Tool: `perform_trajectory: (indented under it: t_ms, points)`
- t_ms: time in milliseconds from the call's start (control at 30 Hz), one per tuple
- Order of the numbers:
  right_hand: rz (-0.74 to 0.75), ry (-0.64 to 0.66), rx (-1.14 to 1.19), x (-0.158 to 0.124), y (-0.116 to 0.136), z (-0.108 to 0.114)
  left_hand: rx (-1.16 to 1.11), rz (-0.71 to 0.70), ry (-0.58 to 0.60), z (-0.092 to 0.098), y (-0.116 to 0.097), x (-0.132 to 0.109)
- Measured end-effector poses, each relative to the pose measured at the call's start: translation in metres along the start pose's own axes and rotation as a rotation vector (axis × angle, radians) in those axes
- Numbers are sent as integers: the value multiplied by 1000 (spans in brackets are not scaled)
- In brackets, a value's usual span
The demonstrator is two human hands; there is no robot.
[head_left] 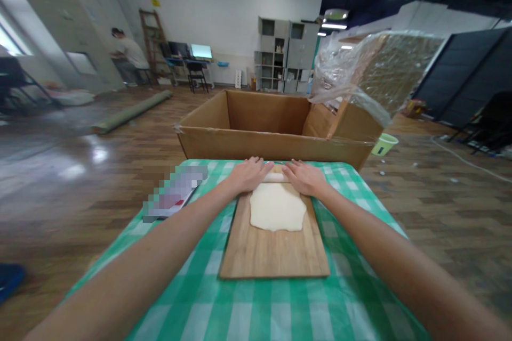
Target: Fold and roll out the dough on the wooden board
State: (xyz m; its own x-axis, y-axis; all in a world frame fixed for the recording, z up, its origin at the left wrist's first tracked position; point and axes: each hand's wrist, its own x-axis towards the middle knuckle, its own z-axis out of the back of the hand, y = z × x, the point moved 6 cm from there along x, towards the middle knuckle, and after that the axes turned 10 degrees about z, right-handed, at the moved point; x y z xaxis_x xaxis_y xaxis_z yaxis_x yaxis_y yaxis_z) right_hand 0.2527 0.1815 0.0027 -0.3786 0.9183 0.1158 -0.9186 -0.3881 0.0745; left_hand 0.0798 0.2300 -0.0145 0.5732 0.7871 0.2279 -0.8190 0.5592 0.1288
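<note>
The left hand [250, 173] and the right hand [306, 177] lie flat on a rolling pin [276, 177], one on each end. The fingers are stretched out and open, not wrapped around it. The rolling pin sits at the far edge of a flat white piece of dough [277, 206]. The dough lies on a wooden board [276, 256]. The board is on a table with a green and white checked cloth [240, 309]. A big open cardboard box [272, 141] stands just behind the table.
</note>
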Motion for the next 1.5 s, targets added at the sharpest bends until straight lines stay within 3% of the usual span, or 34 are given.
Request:
perform_trajectory:
  t_ms: [100, 300, 533, 633, 833, 1067, 1333, 1500]
  points:
    - [20, -63, -15, -18, 11, 3, 2, 14, -17, 10, -9, -19]
    - [69, -133, -64, -65, 34, 0, -167, 195, -42, 25, -19, -57]
    - [120, -189, -38, -122, 62, -4, -119, 122, -99, 48, -47, -117]
    - [133, -183, -30, -125, 63, -3, -116, 119, -72, 49, -49, -123]
    - [91, -148, -9, -78, 41, 5, -116, 155, -24, 35, -30, -75]
    - [-3, 27, 96, -17, 12, 6, -12, 44, 92, 16, -13, -18]
    - [-41, 107, 155, 23, -17, -12, -88, -19, 149, -13, 8, 21]
    - [-56, 131, 152, 36, -27, -17, -94, -23, 206, -18, 13, 34]
